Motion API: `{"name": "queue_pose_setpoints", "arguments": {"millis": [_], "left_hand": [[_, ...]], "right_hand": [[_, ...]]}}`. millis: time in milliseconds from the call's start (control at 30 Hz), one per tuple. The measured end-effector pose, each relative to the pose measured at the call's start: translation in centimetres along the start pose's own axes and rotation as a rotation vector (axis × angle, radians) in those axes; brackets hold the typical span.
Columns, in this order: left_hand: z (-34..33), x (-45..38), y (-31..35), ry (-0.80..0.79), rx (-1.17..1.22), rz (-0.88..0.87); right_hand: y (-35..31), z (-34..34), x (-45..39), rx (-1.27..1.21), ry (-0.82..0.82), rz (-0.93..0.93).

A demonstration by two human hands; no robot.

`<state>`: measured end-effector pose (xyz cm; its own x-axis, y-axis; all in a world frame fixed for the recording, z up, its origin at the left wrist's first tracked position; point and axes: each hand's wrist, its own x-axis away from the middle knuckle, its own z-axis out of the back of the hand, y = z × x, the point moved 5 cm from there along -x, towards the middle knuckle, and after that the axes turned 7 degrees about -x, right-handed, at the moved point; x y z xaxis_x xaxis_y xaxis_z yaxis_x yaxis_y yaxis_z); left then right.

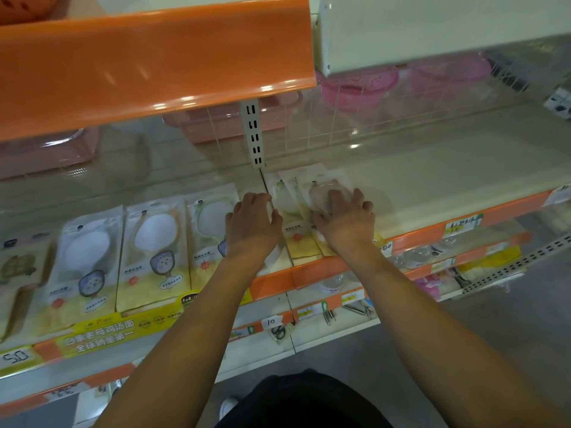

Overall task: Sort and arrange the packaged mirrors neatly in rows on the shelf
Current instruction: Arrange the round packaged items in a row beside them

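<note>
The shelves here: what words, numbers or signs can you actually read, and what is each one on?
"50": handwritten price tag on the shelf edge, far left.
"10": handwritten white tag on the lower shelf edge.
"全球销量第一": yellow banner along the shelf edge; its upper line is too blurred to be sure of.
Print on the mirror packages and the tag at right: too small and blurred.

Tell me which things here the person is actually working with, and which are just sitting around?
Part of the job: packaged mirrors lined up on the shelf, left hand, right hand flat on the overlapping packs.

Just around: pink baskets, handwritten price tag, yellow banner, clips below.
</note>
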<state>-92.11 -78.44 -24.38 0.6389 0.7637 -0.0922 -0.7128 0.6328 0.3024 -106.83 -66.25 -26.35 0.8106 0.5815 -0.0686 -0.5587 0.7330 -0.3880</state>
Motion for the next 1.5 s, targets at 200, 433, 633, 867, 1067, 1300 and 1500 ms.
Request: {"name": "queue_pose_setpoints", "arguments": {"millis": [200, 433, 633, 867, 1067, 1300, 1500], "left_hand": [[1.0, 0.6, -2.4, 0.021, 0.001, 0.041], [3.0, 2.1, -8.1, 0.049, -0.010, 0.149], [4.8, 3.7, -13.0, 0.082, -0.035, 0.212], [5.9, 5.0, -16.7, 0.105, -0.013, 0.257], [6.2, 5.5, -18.6, 0.095, 0.017, 0.262], [6.6, 5.3, -19.2, 0.106, -0.007, 0.254], [6.4, 5.1, -18.9, 0.085, -0.008, 0.234]], "right_hand": [[-3.3, 0.2, 1.3, 0.014, 0.157, 0.102], [-10.4, -1.6, 2.4, -0.111, -0.031, 0.105], [-15.6, -3.8, 4.6, -0.108, -0.056, 0.175], [-19.3, -6.0, 6.1, -0.081, -0.106, 0.153], [-20.2, -8.3, 7.1, -0.002, -0.181, 0.114], [-20.0, -9.8, 7.4, 0.055, -0.193, 0.110], [-20.0, -10.1, 7.8, 0.099, -0.197, 0.124]]}}
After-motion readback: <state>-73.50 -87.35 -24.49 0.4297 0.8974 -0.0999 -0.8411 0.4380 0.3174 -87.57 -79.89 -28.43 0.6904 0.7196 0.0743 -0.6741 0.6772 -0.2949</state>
